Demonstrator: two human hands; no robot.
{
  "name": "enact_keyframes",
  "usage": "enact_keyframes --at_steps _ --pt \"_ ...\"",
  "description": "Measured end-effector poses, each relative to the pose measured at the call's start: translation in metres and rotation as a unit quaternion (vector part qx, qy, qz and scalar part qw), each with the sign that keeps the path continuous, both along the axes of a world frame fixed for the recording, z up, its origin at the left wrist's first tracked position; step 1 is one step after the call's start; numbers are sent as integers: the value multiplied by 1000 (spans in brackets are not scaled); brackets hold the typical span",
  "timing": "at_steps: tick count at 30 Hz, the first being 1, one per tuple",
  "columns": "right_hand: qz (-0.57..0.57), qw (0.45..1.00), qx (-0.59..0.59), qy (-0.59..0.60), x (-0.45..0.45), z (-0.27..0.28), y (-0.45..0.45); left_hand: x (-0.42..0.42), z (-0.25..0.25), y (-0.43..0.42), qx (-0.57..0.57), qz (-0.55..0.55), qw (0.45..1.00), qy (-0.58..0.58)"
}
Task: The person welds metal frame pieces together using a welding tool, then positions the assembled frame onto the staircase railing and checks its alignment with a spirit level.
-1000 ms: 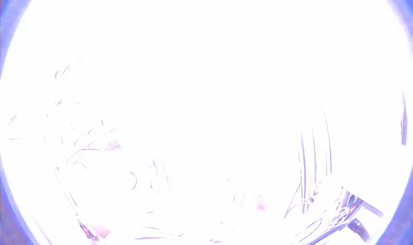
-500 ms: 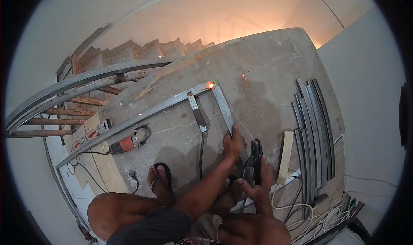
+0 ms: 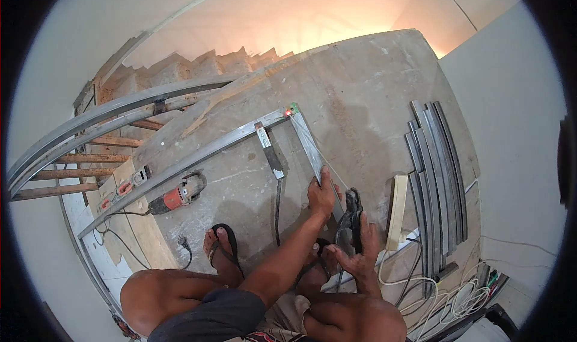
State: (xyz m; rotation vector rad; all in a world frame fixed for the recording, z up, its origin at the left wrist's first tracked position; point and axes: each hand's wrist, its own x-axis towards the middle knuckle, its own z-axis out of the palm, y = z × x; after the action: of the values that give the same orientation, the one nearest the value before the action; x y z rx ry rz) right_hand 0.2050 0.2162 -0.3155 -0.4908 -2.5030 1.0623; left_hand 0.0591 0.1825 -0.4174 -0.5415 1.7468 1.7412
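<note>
My left hand (image 3: 323, 193) is closed around the short square metal tube (image 3: 308, 145), which meets a long metal tube (image 3: 198, 154) at a corner. My right hand (image 3: 362, 252) holds a black welding electrode holder (image 3: 350, 220), its index finger stretched along the side and its thumb apart. From the jaws a thin welding rod (image 3: 321, 155) slants up to the corner, where a small red glow (image 3: 288, 113) shows beside a greenish patch. Whether the rod tip touches the metal is unclear. A ground clamp (image 3: 268, 149) sits on the long tube, its cable trailing back.
An angle grinder (image 3: 178, 196) lies left, near a spirit level (image 3: 124, 189). Several metal tubes (image 3: 434, 186) and a pale wooden block (image 3: 396, 213) lie to the right. Coiled cables (image 3: 463, 303) lie at lower right. Stairs (image 3: 198, 65) and a curved metal railing (image 3: 114, 109) are at upper left.
The bright orange spark at the corner has shrunk to a small red glow, and the scattered sparks are gone. The view has shifted slightly; both hands keep their holds.
</note>
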Motion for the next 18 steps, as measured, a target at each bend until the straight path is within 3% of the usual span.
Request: enact_keyframes --at_steps 2,4,7,8,10,13,14,18 --pt "7 1000 11 -3 2 -2 -1 1 -1 1 -21 -1 1000 -5" --pt "-92 974 -208 -15 6 -8 -6 3 -13 0 33 3 998 -50" --pt "-148 958 -247 -6 -4 -1 0 0 -2 0 49 10 997 -61" --pt "-149 957 -247 -5 -4 2 2 1 -11 -1 49 9 997 -60" --pt "16 999 28 9 0 8 7 8 -40 -3 65 3 998 -13" --pt "0 999 -26 19 7 -2 1 3 -6 1 18 3 999 28" --pt "0 999 -28 16 8 -4 2 1 -12 0 68 11 997 -35" --pt "-65 996 -55 -15 12 -3 2 5 -14 -2 61 -11 997 -43"
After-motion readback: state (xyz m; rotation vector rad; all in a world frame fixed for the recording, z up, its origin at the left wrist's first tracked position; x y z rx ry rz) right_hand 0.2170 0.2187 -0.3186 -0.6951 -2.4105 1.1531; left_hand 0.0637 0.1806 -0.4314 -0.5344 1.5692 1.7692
